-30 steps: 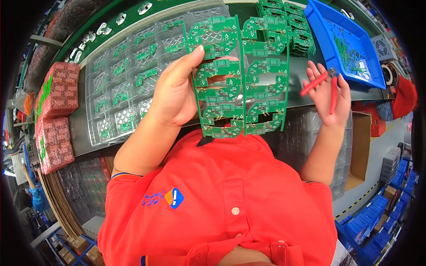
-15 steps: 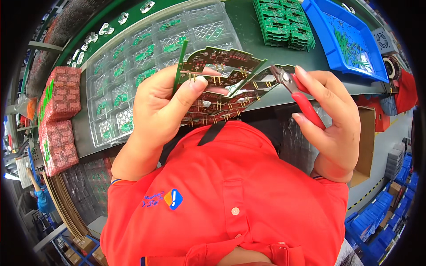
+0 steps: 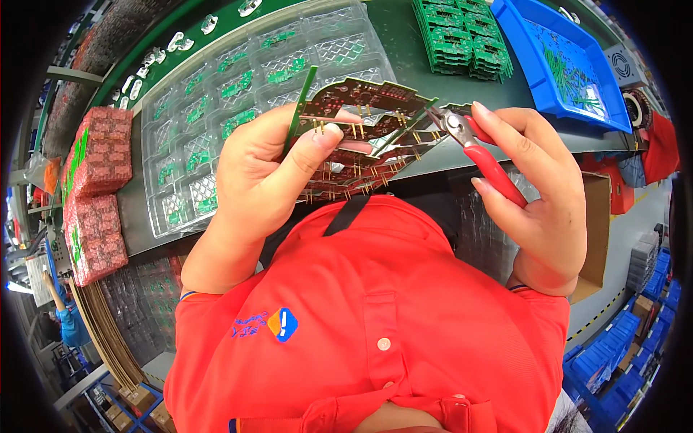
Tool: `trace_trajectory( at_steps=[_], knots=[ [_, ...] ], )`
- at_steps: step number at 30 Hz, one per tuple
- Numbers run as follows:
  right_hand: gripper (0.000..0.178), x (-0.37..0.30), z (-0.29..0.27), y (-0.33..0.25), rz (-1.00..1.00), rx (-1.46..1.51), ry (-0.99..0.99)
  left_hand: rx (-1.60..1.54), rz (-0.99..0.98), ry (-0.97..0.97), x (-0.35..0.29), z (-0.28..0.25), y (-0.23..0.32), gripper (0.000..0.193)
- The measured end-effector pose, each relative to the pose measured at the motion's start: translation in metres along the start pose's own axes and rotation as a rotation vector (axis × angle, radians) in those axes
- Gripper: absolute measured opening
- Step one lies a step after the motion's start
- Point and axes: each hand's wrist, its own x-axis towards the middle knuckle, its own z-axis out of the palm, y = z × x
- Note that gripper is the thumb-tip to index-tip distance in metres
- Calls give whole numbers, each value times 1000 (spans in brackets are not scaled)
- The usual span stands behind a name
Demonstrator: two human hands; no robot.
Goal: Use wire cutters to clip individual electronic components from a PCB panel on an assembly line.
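Note:
My left hand (image 3: 271,162) grips a panel of joined circuit boards (image 3: 361,94) by its left side, thumb on top near some gold pins. The panel is tilted, with thin green edge strips along its sides and rows of pins sticking out. In my right hand (image 3: 534,166) is a pair of red-handled side cutters (image 3: 494,173). Their metal jaws meet the panel's right end, at the green strip; whether they are closed on it I cannot tell. My left fingers are partly hidden behind the boards.
A clear blister tray (image 3: 209,115) holding small green boards lies at the left. Stacked green boards (image 3: 462,36) stand at the back, beside a blue bin (image 3: 570,72) with green strips inside. Pink-wrapped bundles (image 3: 97,195) sit at the far left. Another person (image 3: 71,321) is far left.
The side cutters have moved left, and their jaws now reach the panel's right end. The panel has shifted slightly to the right in my left hand.

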Motion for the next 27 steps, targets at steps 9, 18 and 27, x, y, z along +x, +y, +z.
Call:
trace_trajectory(
  at_steps=[9,18,27],
  knots=[
    [58,0,-2,0,40,-28,22,828,363,29,4,4,2,17],
    [50,-31,-27,43,332,421,42,114,-271,-79,47,-38,25,32],
    [36,-119,19,129,873,1102,389,599,-512,-532,93,-61,-3,34]
  ],
)
